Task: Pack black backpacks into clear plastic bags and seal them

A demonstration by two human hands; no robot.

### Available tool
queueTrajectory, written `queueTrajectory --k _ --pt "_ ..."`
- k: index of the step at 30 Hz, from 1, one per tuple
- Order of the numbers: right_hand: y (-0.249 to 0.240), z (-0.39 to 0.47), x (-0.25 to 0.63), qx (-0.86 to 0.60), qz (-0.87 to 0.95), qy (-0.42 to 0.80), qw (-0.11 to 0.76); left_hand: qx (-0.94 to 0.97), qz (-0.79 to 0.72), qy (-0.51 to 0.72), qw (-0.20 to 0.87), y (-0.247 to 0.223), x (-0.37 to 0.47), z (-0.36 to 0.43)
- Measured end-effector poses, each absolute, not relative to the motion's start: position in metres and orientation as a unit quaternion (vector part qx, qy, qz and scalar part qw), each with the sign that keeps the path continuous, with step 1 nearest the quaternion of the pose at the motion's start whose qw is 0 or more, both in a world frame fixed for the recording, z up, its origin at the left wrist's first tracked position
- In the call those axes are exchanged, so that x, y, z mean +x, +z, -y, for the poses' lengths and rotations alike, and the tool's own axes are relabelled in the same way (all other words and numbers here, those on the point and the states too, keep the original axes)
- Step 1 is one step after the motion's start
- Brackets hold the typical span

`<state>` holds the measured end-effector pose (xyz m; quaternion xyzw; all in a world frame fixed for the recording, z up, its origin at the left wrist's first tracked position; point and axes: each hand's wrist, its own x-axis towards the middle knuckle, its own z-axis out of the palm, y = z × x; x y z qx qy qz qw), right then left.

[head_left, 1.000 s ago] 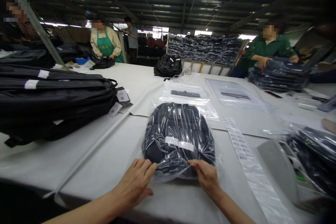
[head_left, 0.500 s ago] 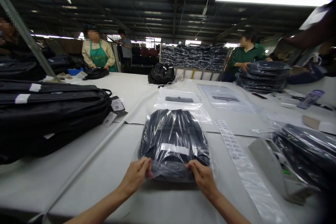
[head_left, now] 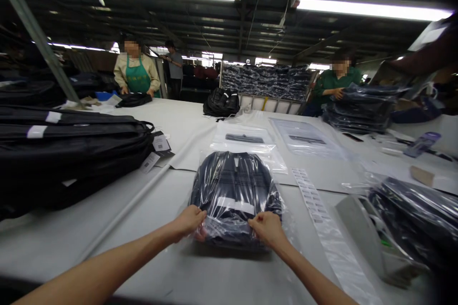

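Observation:
A black backpack (head_left: 234, 176) lies on the table inside a clear plastic bag (head_left: 229, 226), its near end towards me. My left hand (head_left: 191, 221) pinches the plastic at the near left corner, with some fingers behind the film. At the near right, my right hand (head_left: 266, 228) has its fingers closed on the same plastic. A white strip on the backpack shows through the film between the hands. Just beyond it lie flat clear bags (head_left: 246, 140).
Black backpacks (head_left: 78, 162) with paper tags are piled at left. A label strip (head_left: 313, 195), a grey tape dispenser (head_left: 375, 243) and bagged backpacks (head_left: 418, 214) are at right. Across the table stand a person in a green apron (head_left: 138, 74) and another person (head_left: 338, 81) beside stacked bags.
Both hands have shifted slightly along the bag's near edge, still gripping the plastic. The person at right has turned and moved a hand on the stack. My view has tilted up a little.

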<state>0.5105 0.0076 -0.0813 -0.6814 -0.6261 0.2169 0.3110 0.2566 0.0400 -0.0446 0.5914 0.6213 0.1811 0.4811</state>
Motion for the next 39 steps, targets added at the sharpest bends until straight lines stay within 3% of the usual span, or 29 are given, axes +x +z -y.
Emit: queueTrajectory --k 4,12,14,18,20,25,28,31,34,36,39 --pt "-0.081 -0.013 0.511 -0.683 0.635 0.221 0.284 0.597 -0.626 0.166 0.474 -0.03 0.26 -0.039" --pt "-0.079 -0.013 0.513 -0.674 0.651 0.22 0.271 0.719 -0.55 0.259 0.337 0.028 0.224 -0.017" --pt "-0.079 -0.013 0.513 -0.671 0.652 0.222 0.275 0.756 -0.513 0.283 0.293 0.024 0.2 0.007" --pt "-0.078 -0.011 0.513 -0.661 0.654 0.223 0.293 0.818 -0.464 0.325 0.098 -0.023 0.177 0.045" --pt "-0.078 -0.01 0.514 -0.654 0.655 0.232 0.3 0.788 -0.493 0.355 0.103 -0.047 0.181 0.044" --pt "-0.081 -0.009 0.514 -0.643 0.644 0.283 0.304 0.595 -0.63 0.427 0.26 -0.06 0.185 -0.006" --pt "-0.083 -0.01 0.515 -0.641 0.634 0.3 0.312 0.564 -0.668 0.424 0.235 -0.046 0.172 -0.023" --pt "-0.084 -0.011 0.515 -0.641 0.627 0.308 0.319 0.552 -0.674 0.483 0.093 -0.029 0.186 -0.008" --pt "-0.085 -0.012 0.514 -0.646 0.622 0.307 0.319 0.745 -0.464 0.475 -0.06 -0.025 0.242 0.023" --pt "-0.084 -0.013 0.514 -0.652 0.62 0.296 0.32 0.903 -0.249 0.341 -0.081 -0.037 0.287 0.033" --pt "-0.082 -0.014 0.513 -0.662 0.617 0.278 0.321 0.957 -0.186 0.192 -0.114 -0.068 0.334 0.02"
